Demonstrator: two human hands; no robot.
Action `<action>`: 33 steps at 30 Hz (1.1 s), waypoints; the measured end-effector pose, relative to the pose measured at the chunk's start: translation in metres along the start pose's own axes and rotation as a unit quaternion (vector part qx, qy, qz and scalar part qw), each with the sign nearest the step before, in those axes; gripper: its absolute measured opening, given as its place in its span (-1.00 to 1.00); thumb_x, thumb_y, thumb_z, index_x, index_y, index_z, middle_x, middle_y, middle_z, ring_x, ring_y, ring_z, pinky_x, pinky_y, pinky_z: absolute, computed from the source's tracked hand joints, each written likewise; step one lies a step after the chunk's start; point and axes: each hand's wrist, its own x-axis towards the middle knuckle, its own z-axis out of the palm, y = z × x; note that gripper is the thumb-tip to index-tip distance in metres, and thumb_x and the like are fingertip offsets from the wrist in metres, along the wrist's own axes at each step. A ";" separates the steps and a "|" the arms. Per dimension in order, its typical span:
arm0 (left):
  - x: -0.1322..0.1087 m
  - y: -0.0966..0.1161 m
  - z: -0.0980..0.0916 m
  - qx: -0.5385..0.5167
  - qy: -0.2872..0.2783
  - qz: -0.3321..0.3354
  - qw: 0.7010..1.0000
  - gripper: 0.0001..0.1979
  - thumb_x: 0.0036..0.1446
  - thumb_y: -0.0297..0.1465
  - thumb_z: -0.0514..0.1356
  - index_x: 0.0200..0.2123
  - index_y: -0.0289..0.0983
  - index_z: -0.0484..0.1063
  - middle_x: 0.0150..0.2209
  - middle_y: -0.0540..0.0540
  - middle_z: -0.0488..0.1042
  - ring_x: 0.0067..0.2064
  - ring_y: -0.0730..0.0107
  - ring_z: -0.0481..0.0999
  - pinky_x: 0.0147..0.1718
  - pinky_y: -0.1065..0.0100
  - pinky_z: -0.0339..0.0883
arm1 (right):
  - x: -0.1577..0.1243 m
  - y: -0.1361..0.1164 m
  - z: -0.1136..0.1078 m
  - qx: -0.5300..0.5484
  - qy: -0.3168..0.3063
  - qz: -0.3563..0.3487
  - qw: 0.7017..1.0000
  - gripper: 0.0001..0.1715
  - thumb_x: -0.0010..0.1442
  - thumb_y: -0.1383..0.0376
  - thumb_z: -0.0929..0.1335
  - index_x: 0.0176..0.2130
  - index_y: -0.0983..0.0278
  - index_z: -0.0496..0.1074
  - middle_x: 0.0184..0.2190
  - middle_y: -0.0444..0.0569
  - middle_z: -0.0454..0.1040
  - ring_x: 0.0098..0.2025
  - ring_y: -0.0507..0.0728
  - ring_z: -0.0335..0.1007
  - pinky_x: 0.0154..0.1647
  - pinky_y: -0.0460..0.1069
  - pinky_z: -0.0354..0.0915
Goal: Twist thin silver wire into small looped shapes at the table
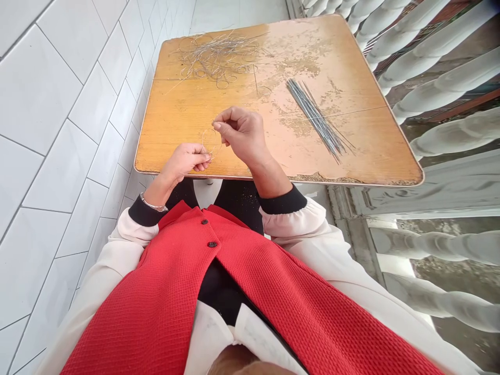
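Near the front left of the worn wooden table [175,112], my two hands hold a thin wire [202,136] bent into a loop. My left hand [188,158] pinches the loop's lower side between thumb and fingers. Above and to the right of it, my right hand [242,132] pinches the wire at the top of the loop. At the back left lies a tangled heap of thin wires [219,52], some curled into rings. A bundle of straight grey wire rods [316,122] rests slanted on the right half of the table.
White wall tiles [74,151] run close along the left. A white balustrade [441,86] stands along the right side, past the table's edge. The table's front edge [351,182] is chipped. One thin straight wire [359,112] crosses the rod bundle.
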 end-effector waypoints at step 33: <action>-0.005 -0.010 0.011 -0.029 0.104 0.109 0.988 -0.73 0.21 -0.58 0.20 -0.55 -0.32 0.39 -0.58 0.09 0.40 -0.52 0.69 0.35 -0.44 0.56 0.24 | -0.056 -0.019 0.013 0.233 0.015 0.233 0.944 -0.89 0.05 0.29 0.42 -0.34 0.27 0.51 -0.67 -0.22 0.37 -0.69 -0.07 0.15 -0.67 -0.14 0.13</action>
